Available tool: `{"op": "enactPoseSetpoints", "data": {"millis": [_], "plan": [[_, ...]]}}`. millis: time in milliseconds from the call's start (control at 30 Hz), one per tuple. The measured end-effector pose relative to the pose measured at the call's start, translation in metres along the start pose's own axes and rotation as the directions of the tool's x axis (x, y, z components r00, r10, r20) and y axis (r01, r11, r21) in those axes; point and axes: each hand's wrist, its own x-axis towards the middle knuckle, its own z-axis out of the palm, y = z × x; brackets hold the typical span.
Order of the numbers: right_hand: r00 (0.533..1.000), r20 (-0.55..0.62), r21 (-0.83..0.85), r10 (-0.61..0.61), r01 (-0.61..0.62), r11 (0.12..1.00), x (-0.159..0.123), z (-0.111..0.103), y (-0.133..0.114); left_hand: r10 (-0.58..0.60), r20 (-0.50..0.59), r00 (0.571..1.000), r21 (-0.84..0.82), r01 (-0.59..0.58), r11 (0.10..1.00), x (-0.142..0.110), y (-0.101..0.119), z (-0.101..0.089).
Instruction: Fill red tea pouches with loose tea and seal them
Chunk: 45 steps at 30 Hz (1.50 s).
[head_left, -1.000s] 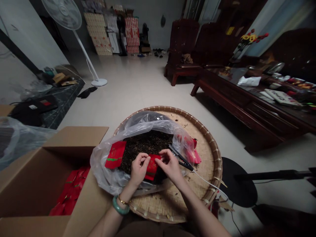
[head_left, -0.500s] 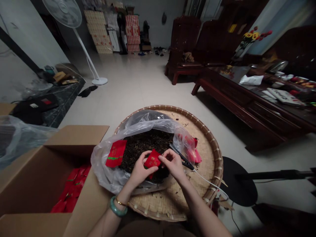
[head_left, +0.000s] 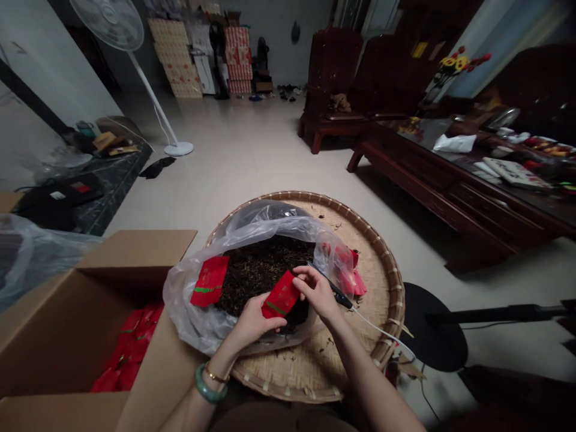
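Pinching opposite ends of a rectangular red, green-striped packet (head_left: 282, 295), left hand (head_left: 255, 319) and right hand (head_left: 318, 295) are hovering above dark, loose leaves (head_left: 258, 263).

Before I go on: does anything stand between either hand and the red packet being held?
Nothing visible does. The left hand holds the red packet near its lower-left end, and the right hand is at its upper-right corner. The black tool lies beside the right hand, partly hidden by it, not between.
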Motion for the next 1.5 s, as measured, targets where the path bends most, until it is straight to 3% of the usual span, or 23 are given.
{"op": "enactPoseSetpoints", "data": {"millis": [133,233,333,433,567,767,867,933,1033,1167,1267,1367,1500], "plan": [[0.977,-0.022,-0.289,-0.214,0.198,0.936,0.000,0.004,0.000,0.090,0.003,0.996,0.166,-0.089,0.982,-0.001,0.001,0.001],[0.956,0.040,-0.346,-0.290,0.285,0.894,-0.003,0.007,0.000,0.078,0.068,0.995,0.037,-0.081,0.996,0.000,0.005,0.000],[0.942,0.137,-0.335,-0.308,0.337,0.880,-0.007,0.010,0.000,0.049,0.120,0.992,-0.142,-0.032,0.989,0.004,0.007,0.001],[0.930,0.183,-0.361,-0.319,0.366,0.858,-0.009,0.011,-0.001,0.007,0.154,0.988,-0.151,0.017,0.988,0.006,0.005,0.005],[0.936,0.157,-0.428,-0.315,0.352,0.833,-0.010,0.009,-0.001,-0.075,0.130,0.989,-0.177,0.098,0.979,0.004,0.003,0.012],[0.921,0.185,-0.421,-0.343,0.389,0.819,-0.009,0.012,0.002,-0.094,0.090,0.991,-0.311,0.118,0.943,0.002,0.002,0.024],[0.938,0.150,-0.463,-0.312,0.345,0.816,-0.003,0.000,0.003,-0.160,0.064,0.985,-0.372,0.172,0.912,0.002,0.001,0.024],[0.940,0.091,-0.557,-0.328,0.320,0.766,0.002,-0.017,0.005,-0.175,0.038,0.984,-0.400,0.175,0.900,0.003,0.000,0.022],[0.947,0.071,-0.771,-0.315,0.252,0.585,0.005,-0.043,0.015,-0.171,0.011,0.985,-0.407,0.160,0.899,0.004,0.001,0.017],[0.967,0.071,-0.885,-0.243,0.173,0.431,0.002,-0.057,0.035,-0.162,-0.003,0.987,-0.408,0.146,0.901,0.005,0.003,0.014],[0.965,0.061,-0.868,-0.256,0.178,0.463,0.003,-0.058,0.041,-0.145,-0.008,0.989,-0.404,0.130,0.906,0.005,0.004,0.013],[0.961,0.048,-0.756,-0.271,0.213,0.619,0.005,-0.062,0.030,-0.137,-0.007,0.991,-0.392,0.124,0.912,0.005,0.004,0.012],[0.955,0.200,-0.558,-0.221,0.296,0.775,0.003,-0.063,-0.004,-0.150,0.000,0.989,-0.373,0.139,0.917,0.008,0.005,0.010]]}}
